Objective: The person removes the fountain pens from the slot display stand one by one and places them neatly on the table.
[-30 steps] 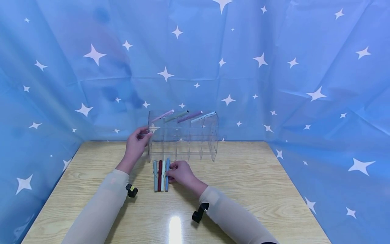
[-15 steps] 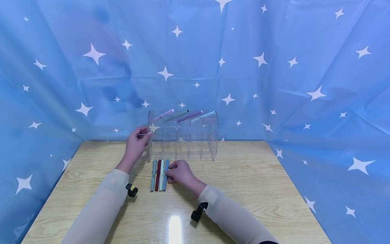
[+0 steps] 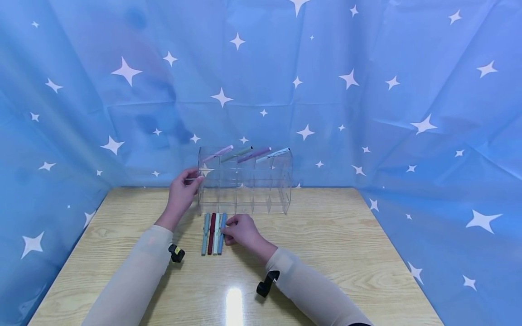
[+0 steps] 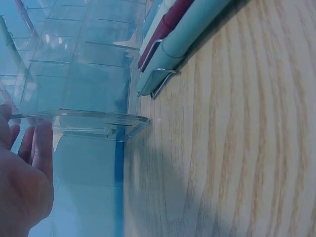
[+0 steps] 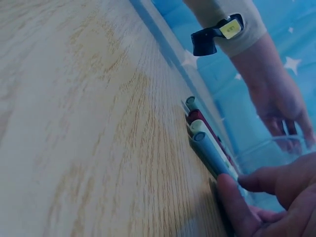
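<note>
A clear acrylic pen rack (image 3: 244, 202) stands at the back of the table, and my left hand (image 3: 182, 194) grips its left side wall between thumb and fingers. In front of the rack several capped pens lie side by side: a grey-teal pen (image 3: 205, 235), a dark red pen (image 3: 211, 233), a pale mint pen (image 3: 216, 235) and a blue pen (image 3: 222, 235). My right hand (image 3: 244, 233) pinches the blue pen at the row's right end, thumb and index finger on its barrel (image 5: 210, 153). The grey-teal pen's metal clip (image 4: 163, 79) shows in the left wrist view.
Slanting in the rack's top row are a pink pen (image 3: 218, 154), a green pen (image 3: 237, 155), a purple pen (image 3: 254, 155) and a light blue pen (image 3: 274, 155). A blue star-patterned cloth (image 3: 326, 113) hangs behind the wooden table (image 3: 326, 249).
Between one second and half a second ago, the row of pens shifted slightly left at its near ends, now tilting a little. The right hand moved slightly with it; the left hand stayed on the rack.
</note>
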`<state>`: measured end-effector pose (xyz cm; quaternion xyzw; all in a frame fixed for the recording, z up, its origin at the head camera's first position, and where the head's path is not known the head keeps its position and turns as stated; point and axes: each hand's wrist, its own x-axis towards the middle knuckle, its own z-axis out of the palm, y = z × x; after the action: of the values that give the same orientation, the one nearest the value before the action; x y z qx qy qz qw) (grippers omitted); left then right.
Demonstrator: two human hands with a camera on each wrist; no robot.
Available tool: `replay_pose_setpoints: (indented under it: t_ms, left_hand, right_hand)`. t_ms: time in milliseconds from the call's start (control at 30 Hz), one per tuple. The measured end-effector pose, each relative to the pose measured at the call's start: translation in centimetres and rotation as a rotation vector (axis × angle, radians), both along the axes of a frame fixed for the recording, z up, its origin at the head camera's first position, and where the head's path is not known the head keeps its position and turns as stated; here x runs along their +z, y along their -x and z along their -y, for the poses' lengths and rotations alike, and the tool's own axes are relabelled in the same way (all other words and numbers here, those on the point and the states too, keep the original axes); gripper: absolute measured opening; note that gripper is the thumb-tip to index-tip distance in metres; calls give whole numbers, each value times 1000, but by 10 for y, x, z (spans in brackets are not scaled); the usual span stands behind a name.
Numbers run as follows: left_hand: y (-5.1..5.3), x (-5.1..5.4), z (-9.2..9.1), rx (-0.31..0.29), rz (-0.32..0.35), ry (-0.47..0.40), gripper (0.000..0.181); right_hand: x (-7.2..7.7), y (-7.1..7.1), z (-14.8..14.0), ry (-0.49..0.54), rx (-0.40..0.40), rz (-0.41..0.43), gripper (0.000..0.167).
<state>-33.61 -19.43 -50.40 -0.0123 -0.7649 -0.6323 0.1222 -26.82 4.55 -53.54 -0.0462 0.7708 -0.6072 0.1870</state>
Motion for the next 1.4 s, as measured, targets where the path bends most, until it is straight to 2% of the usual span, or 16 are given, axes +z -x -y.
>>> replay_pose_setpoints:
  t_ms: [300, 433, 533, 767, 967, 1100, 1233, 1400]
  left_hand:
    - [0, 1, -1, 1, -15, 4, 50]
    - [0, 0, -1, 1, -10, 4, 50]
    - [0, 0, 0, 0, -11, 3, 50]
    - [-1, 0, 0, 6, -13, 5, 50]
    - [-1, 0, 0, 9, -5, -4, 48]
    - [-2, 1, 0, 8, -10, -1, 48]
    - [-3, 1, 0, 4, -14, 7, 49]
    - [-3, 2, -1, 6, -4, 5, 49]
  right_hand:
    - [0, 2, -10, 14, 25, -25, 39]
    - [4, 4, -20, -1, 33, -92, 39]
    - [11, 8, -30, -1, 7, -163, 40]
    - [39, 26, -60, 88, -135, -299, 35]
    - [69, 45, -83, 83, -324, -409, 35]
    - [87, 55, -93, 79, -421, -499, 39]
    - [97, 66, -98, 81, -505, -552, 43]
    - [104, 77, -100, 80, -569, -558, 51]
